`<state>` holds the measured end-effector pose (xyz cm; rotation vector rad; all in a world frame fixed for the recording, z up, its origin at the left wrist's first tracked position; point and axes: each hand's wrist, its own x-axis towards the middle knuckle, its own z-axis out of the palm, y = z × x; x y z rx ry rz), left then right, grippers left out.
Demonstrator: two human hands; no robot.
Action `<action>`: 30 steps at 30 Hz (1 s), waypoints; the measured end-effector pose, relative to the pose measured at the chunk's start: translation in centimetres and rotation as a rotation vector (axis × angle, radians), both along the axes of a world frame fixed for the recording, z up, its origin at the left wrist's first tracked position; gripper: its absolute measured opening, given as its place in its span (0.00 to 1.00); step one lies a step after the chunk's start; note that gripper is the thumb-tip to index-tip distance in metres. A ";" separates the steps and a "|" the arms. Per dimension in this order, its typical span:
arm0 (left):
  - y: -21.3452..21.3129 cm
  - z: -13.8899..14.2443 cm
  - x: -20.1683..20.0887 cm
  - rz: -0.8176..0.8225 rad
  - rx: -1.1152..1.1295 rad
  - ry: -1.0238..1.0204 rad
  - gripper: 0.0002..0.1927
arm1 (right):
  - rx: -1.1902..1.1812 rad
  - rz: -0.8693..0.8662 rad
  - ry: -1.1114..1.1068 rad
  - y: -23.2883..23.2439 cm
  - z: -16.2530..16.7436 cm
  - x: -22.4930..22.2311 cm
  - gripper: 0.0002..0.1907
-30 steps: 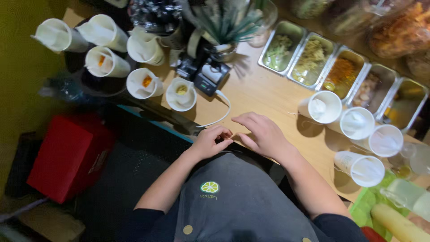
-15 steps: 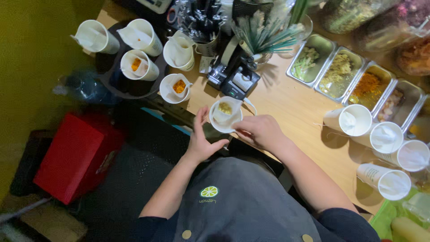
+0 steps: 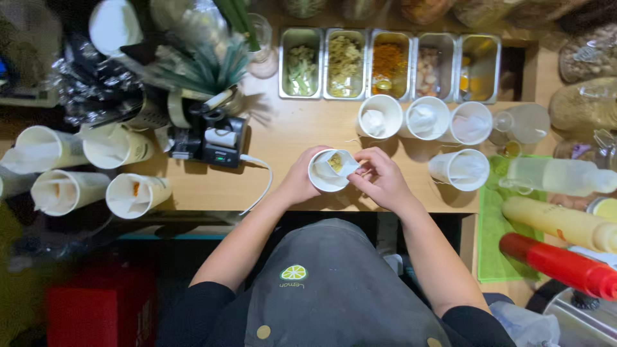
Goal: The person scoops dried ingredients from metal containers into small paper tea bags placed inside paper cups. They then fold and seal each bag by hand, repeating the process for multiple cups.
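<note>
Hands are meeting over one white paper cup (image 3: 329, 172) at the near edge of the wooden counter (image 3: 289, 138), right in front of your apron (image 3: 334, 289). Your left hand (image 3: 297, 181) is wrapping around the cup's left side, fingers closed on its wall, seemingly to steady it while the other hand works. Your right hand (image 3: 380, 180) is pinching the white filter bag (image 3: 340, 164) that is lining the cup, thumb and fingertips drawn together on its edge at the rim. Inside the bag a small heap of yellowish dry filling is showing.

Just beyond your right hand, three more white cups (image 3: 424, 119) are standing in a row, each lined with a bag, and a fourth lined cup (image 3: 464, 168) is standing beside your right wrist; they look unfilled, as far as the view lets you tell. Behind that row, a line of steel trays (image 3: 389, 61) is holding sorted ingredients, green, pale, orange and brown, within easy reach of the cups.

To your left, more lined cups (image 3: 96, 170) are lying grouped together, some showing orange bits inside, apart from the ones on the right. A small black device (image 3: 212, 141) with a white cable is sitting between them and you. On the far right, a green cloth (image 3: 498, 244) is lying under squeeze bottles (image 3: 559, 257), yellow and red.
</note>
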<state>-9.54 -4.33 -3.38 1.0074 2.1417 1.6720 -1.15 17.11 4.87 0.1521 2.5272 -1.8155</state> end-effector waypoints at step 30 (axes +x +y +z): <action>0.2 8.1 0.0 0.019 -0.084 0.629 0.16 | -0.007 0.509 -0.062 -0.3 2.0 2.7 0.08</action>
